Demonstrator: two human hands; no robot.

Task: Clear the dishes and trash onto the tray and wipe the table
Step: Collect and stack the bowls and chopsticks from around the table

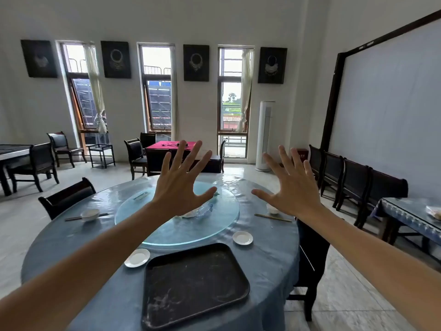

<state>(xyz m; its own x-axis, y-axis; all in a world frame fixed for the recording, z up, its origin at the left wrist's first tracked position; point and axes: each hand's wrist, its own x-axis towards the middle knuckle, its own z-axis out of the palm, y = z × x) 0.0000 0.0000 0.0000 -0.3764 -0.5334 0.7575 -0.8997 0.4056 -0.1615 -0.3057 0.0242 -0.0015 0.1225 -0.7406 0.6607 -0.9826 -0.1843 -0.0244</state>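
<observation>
A black tray [195, 285] lies at the near edge of the round table [71, 240], which has a blue cloth. Two small white saucers [137, 258] [242, 237] flank the tray's far end. A white bowl [90, 214] rests on dark chopsticks [71, 218] at the left. Another white bowl [272, 209] and light chopsticks [272, 217] lie at the right. A crumpled clear plastic bottle [202, 211] sits on the glass turntable [167, 230]. My left hand [181, 185] and right hand [291, 187] are raised above the table, fingers spread, holding nothing.
Dark wooden chairs stand at the table's left [66, 199] and right [310, 254]. A second blue-clothed table [410, 213] is at the far right, with a row of chairs [358, 182] along the wall. A red-topped table [164, 146] stands by the windows.
</observation>
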